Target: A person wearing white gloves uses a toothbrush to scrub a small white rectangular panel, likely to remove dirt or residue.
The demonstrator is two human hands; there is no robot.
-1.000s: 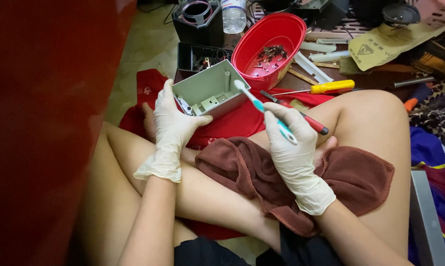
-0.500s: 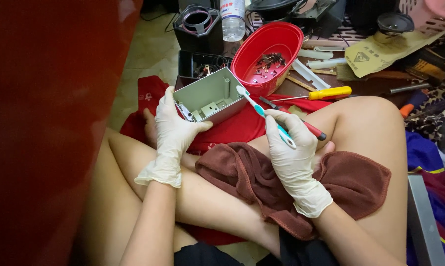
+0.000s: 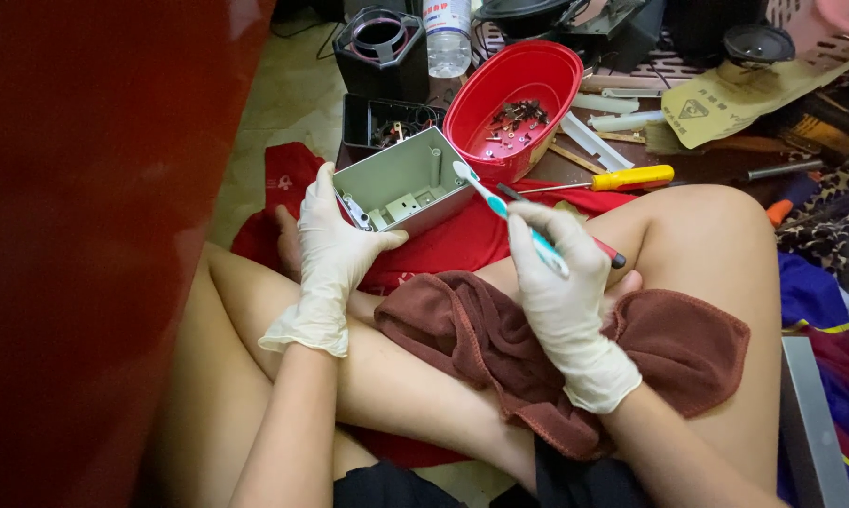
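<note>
Left hand [image 3: 335, 246], in a pale latex glove: fingers and thumb closed as a grip on the near left edge of a grey plastic housing [image 3: 408, 183]. The housing is an open rectangular shell, tilted with its open side facing right and up, showing moulded posts and small fittings inside. It is held above a red cloth [image 3: 443, 246] spread on the floor, just left of centre.

Right hand [image 3: 564, 282], also gloved: grip closed around the handle of a toothbrush [image 3: 500, 208], white with teal. The brush head points far and left, its bristle end at the right rim of the housing. A dark tool with a red end [image 3: 605, 250] lies across or under the same hand; whether the hand holds it cannot be told.

Brown towel [image 3: 669, 353]: draped over the person's crossed bare legs, under the right wrist.

Red plastic bowl [image 3: 528, 80]: far of the housing, just beside it, holding small screws and metal parts.

Yellow-handled screwdriver [image 3: 631, 177]: lying to the right of the bowl, near the knee.

Black open box [image 3: 379, 118]: far left of the housing, with parts inside.

Clear bottle [image 3: 446, 33]: standing at the far edge.

Red panel [image 3: 86, 235]: fills the left side of the view.
</note>
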